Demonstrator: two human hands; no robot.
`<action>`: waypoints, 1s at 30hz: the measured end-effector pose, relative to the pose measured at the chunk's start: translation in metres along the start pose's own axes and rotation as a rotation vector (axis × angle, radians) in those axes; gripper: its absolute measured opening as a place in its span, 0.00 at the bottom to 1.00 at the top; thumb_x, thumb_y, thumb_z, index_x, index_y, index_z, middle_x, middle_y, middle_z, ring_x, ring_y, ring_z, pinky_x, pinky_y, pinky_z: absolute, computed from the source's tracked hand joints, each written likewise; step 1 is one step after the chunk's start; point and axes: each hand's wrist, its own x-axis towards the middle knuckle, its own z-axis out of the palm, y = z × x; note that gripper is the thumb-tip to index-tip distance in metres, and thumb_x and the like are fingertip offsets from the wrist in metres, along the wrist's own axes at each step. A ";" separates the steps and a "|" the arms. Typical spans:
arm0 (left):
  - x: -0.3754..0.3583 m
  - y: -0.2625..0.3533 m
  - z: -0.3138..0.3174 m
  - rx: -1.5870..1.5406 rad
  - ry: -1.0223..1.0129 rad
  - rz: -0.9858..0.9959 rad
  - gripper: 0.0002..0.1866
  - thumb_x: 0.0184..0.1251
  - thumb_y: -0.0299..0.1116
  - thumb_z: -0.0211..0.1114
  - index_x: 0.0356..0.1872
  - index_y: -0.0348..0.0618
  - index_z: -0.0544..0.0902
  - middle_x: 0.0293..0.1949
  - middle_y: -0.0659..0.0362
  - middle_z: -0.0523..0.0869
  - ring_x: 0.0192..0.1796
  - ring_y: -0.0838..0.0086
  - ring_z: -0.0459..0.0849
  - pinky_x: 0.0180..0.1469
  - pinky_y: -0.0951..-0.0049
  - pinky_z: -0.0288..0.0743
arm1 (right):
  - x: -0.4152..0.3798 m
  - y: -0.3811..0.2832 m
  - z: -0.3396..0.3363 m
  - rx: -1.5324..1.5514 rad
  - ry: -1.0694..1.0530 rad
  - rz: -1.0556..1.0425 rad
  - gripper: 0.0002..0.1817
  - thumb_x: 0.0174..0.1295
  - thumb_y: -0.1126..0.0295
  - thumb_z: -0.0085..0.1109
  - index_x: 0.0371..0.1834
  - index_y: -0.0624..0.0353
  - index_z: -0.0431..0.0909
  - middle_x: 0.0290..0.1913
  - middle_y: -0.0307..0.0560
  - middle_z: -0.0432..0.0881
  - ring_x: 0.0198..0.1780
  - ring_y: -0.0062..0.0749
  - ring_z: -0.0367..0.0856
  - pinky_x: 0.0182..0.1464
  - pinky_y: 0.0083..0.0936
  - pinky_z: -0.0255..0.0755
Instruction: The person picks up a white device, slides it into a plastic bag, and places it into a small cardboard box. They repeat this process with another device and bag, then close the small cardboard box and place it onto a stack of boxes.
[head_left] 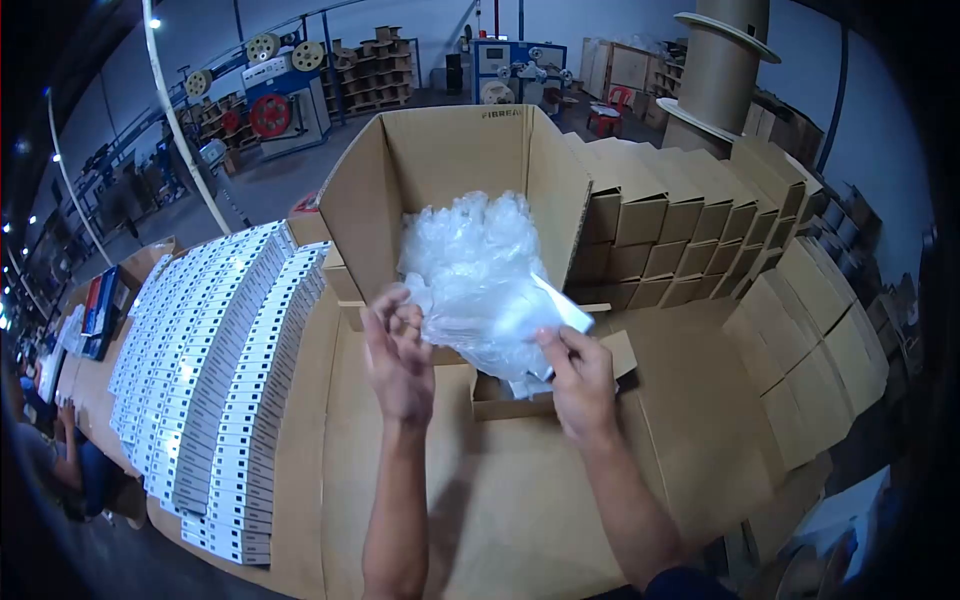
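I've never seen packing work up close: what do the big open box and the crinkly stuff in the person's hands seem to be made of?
The big open box looks like brown corrugated cardboard: matte, with folded flaps. The crinkly bundle looks like thin clear plastic film, probably bags: glossy, wrinkled, see-through. Both the left hand and the right hand grip it.

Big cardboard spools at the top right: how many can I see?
2. One big cardboard spool stands at the top right; a lower spool shows under it, partly hidden. More may be hidden.

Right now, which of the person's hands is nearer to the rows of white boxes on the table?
Left. The left hand is beside the bubble wrap, a short gap from the white boxes. The right hand is farther off, pinching a clear bag.
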 end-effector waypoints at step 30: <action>-0.272 0.024 0.020 1.350 -0.246 0.450 0.20 0.62 0.27 0.74 0.54 0.39 0.81 0.42 0.55 0.84 0.49 0.64 0.83 0.49 0.66 0.76 | -0.267 0.035 -0.102 -0.193 0.154 0.136 0.15 0.66 0.66 0.77 0.41 0.70 0.87 0.40 0.44 0.80 0.37 0.19 0.74 0.36 0.21 0.70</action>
